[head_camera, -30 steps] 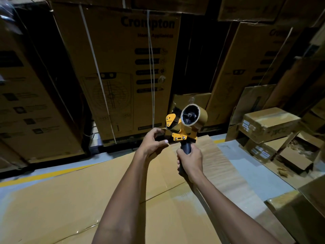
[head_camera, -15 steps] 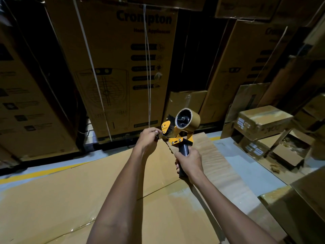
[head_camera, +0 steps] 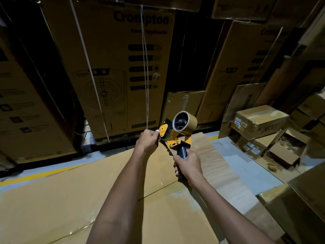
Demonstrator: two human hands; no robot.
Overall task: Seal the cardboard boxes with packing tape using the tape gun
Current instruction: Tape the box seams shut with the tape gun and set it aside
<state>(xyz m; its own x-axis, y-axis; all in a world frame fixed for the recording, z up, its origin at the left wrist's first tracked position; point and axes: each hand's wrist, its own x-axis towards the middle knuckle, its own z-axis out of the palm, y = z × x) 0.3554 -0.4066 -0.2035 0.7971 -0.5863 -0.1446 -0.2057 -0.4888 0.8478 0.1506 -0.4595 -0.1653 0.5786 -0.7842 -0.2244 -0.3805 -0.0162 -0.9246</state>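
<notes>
A yellow tape gun [head_camera: 176,136] with a brown tape roll [head_camera: 186,122] is held up in front of me over a large flat cardboard box [head_camera: 73,196]. My right hand [head_camera: 189,167] grips its black handle from below. My left hand [head_camera: 148,140] has its fingers curled at the gun's front end, pinching there by the yellow guard; what it pinches is hidden. The box top shows a flap seam [head_camera: 158,188] running under my arms, with glossy tape on part of it.
Tall printed cartons [head_camera: 121,67] stand stacked close behind the box. Smaller boxes [head_camera: 260,120], some open, lie on the grey floor [head_camera: 246,166] at the right. A yellow floor line [head_camera: 35,176] runs at the left. Another carton [head_camera: 302,208] stands near right.
Both hands and the tape gun have stayed nearly in place. My left hand has closed tighter against the gun's front end.
</notes>
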